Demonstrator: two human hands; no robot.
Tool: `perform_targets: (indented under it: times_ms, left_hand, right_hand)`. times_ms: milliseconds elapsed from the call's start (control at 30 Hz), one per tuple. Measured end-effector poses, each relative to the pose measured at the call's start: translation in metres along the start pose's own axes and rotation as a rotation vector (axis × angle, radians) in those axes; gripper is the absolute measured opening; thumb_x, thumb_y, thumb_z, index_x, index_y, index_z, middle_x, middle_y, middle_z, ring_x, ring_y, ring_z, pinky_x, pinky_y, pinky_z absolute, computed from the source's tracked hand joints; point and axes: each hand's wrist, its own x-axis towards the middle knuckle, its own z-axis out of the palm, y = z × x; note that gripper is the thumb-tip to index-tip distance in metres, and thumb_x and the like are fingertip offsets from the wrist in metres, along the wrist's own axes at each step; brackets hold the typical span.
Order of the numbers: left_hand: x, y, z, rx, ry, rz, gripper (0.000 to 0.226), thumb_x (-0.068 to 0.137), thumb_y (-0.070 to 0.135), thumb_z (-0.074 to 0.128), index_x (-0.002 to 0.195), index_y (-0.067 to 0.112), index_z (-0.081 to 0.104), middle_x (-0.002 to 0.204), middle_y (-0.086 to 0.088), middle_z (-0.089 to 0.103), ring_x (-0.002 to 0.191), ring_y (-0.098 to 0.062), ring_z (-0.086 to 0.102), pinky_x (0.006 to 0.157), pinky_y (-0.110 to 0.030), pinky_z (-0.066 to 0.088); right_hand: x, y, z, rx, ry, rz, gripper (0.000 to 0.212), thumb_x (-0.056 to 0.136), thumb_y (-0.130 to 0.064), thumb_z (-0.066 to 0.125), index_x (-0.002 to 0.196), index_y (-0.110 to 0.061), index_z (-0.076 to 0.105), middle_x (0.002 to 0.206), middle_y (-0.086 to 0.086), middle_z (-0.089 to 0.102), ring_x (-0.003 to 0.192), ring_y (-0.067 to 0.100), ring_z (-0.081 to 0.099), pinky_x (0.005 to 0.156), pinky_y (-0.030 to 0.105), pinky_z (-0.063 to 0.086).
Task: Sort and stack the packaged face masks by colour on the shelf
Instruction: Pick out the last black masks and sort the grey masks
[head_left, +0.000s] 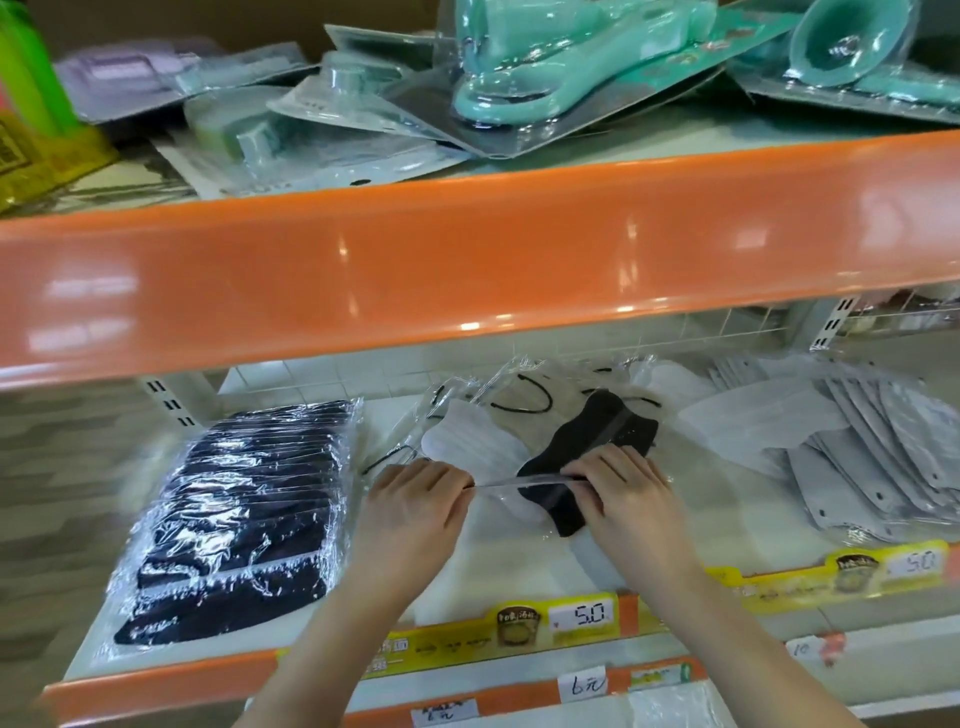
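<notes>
- Masks in clear bags are lying mixed in the middle of the shelf (156, 675), and I am picking one black mask (587, 457) out of this loose pile (519, 415).
- My left hand (415, 499) is pinching the near edge of the clear bag with curled fingers, and my right hand (623, 488) is holding the same edge, with fingers curled over the black part.
- I am judging that I am in the sorting step: the black stack (234, 519) on the left is already made, and the white stack (857, 457) on the right is also made.
- The next move is probably asking me to lift this bag free from the white mask (467, 447) under it and carry it left, on top of the black ones, with edges matching.
- The bag is looking thin, shiny and slippery, so it may be sliding or pulling its neighbours along.
- Black ear loops are showing behind, in the other bags of the pile.
</notes>
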Motion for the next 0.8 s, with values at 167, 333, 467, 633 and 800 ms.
perform_targets:
  times_ms: [167, 333, 467, 633, 800]
  left_hand:
    - [-0.007, -0.024, -0.027, 0.044, 0.124, -0.046, 0.019, 0.086, 0.024, 0.056, 0.076, 0.014, 0.069, 0.076, 0.004, 0.068, 0.07, -0.02, 0.064, 0.063, -0.029, 0.047]
    - [-0.027, -0.062, -0.053, 0.113, 0.215, -0.068, 0.022, 0.089, 0.02, 0.055, 0.079, 0.008, 0.07, 0.081, -0.002, 0.069, 0.073, -0.021, 0.063, 0.068, -0.029, 0.045]
    - [-0.051, -0.095, -0.067, 0.123, 0.233, -0.102, 0.023, 0.089, 0.02, 0.055, 0.083, 0.005, 0.072, 0.085, -0.005, 0.07, 0.074, -0.023, 0.063, 0.065, -0.032, 0.048]
    - [-0.076, -0.128, -0.086, 0.163, 0.221, -0.095, 0.024, 0.09, 0.019, 0.054, 0.082, 0.005, 0.072, 0.083, -0.004, 0.07, 0.079, -0.02, 0.06, 0.069, -0.03, 0.045]
    - [-0.102, -0.15, -0.099, 0.183, 0.199, -0.123, 0.026, 0.091, 0.021, 0.051, 0.084, 0.006, 0.072, 0.084, -0.002, 0.07, 0.081, -0.022, 0.061, 0.068, -0.031, 0.046]
  right_hand:
    - [0.02, -0.038, 0.012, 0.107, 0.078, -0.045, 0.02, 0.089, -0.017, 0.048, 0.084, -0.013, 0.067, 0.084, 0.0, 0.061, 0.078, 0.023, 0.057, 0.068, 0.037, 0.046]
    - [0.037, -0.078, 0.031, 0.236, 0.06, -0.068, 0.015, 0.088, -0.017, 0.053, 0.088, -0.016, 0.068, 0.088, -0.003, 0.062, 0.081, 0.022, 0.058, 0.071, 0.035, 0.046]
    - [0.045, -0.109, 0.046, 0.283, -0.006, -0.123, 0.017, 0.088, -0.022, 0.053, 0.089, -0.017, 0.07, 0.088, -0.006, 0.063, 0.082, 0.017, 0.057, 0.071, 0.03, 0.042]
    - [0.043, -0.146, 0.067, 0.313, -0.07, -0.144, 0.022, 0.089, -0.028, 0.049, 0.088, -0.02, 0.069, 0.086, -0.007, 0.061, 0.08, 0.016, 0.054, 0.069, 0.025, 0.033]
    - [0.032, -0.178, 0.084, 0.313, -0.111, -0.178, 0.021, 0.087, -0.027, 0.048, 0.089, -0.021, 0.068, 0.088, -0.007, 0.06, 0.081, 0.015, 0.054, 0.072, 0.027, 0.036]
